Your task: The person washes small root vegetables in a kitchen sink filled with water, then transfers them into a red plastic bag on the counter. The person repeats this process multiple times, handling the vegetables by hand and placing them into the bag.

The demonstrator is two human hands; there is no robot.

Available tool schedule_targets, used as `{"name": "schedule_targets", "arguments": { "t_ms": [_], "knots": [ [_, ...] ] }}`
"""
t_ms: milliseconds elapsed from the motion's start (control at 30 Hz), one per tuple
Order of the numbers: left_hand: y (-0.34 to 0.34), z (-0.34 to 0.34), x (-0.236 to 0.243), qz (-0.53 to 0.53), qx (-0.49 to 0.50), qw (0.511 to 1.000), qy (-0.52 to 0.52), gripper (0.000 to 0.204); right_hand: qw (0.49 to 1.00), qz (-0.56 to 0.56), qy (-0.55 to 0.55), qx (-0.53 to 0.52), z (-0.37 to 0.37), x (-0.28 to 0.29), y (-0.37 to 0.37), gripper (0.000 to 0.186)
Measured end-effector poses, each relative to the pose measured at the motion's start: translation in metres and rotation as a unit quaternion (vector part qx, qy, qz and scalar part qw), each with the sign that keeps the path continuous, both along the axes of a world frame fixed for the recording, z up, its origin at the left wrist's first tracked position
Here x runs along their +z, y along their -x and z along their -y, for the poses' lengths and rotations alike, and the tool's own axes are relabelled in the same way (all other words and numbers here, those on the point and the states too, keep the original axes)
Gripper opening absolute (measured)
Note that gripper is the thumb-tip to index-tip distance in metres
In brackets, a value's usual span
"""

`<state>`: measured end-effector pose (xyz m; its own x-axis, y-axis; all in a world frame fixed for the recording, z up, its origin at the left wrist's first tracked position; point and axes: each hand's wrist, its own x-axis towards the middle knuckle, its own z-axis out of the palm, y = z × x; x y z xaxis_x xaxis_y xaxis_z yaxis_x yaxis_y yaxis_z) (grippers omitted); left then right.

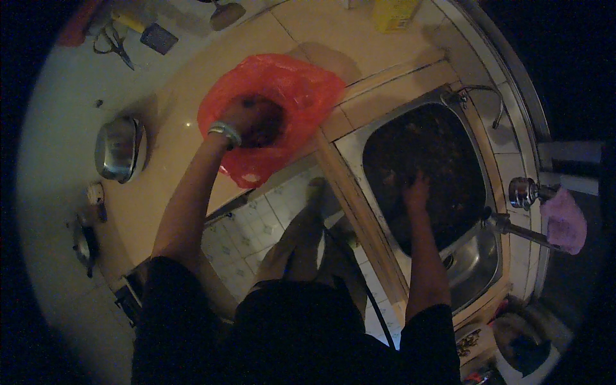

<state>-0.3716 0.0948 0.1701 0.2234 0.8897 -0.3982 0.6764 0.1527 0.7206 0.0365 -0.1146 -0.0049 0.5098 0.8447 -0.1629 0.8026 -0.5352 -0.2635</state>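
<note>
A person in dark short sleeves works with both arms spread between a worktop (173, 186) and a sink in a dimly lit kitchen. The left hand (247, 117), banded at the wrist, reaches into a red plastic bag (311, 86) at the worktop's inner edge, over a dark clump (273, 125) in the bag; blur hides whether its grip is clamped on the clump or apart. The right hand (417, 188) dips into the dark contents (427, 141) filling the sink's (351, 149) larger basin, fingertips lost in shadow, so its grip cannot be told. A metal container (117, 149) sits along the worktop's wall-side edge, a yellow box (393, 14) near its far corner. A pink cloth (564, 221) hangs beyond the sink's right edge.
</note>
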Motion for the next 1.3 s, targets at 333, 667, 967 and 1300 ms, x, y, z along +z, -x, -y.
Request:
{"name": "schedule_targets", "arguments": {
  "t_ms": [333,667,967,1300],
  "knots": [
    [-0.014,0.040,0.026,0.515,0.256,0.782,0.243,0.017,0.999,-0.026,0.028,0.031,0.012,-0.009,-0.014,0.062],
    [-0.225,0.109,-0.033,0.624,0.092,0.645,0.432,0.014,0.985,-0.167,-0.033,-0.027,0.053,0.019,-0.026,0.052],
    [-0.352,0.154,-0.135,0.163,-0.158,0.966,0.124,0.048,0.713,-0.634,-0.161,-0.254,0.054,0.032,-0.034,0.061],
    [-0.159,0.050,0.001,0.154,-0.201,0.953,-0.169,0.026,0.997,0.003,0.049,-0.063,0.019,0.079,0.017,0.056]
  ]
}}
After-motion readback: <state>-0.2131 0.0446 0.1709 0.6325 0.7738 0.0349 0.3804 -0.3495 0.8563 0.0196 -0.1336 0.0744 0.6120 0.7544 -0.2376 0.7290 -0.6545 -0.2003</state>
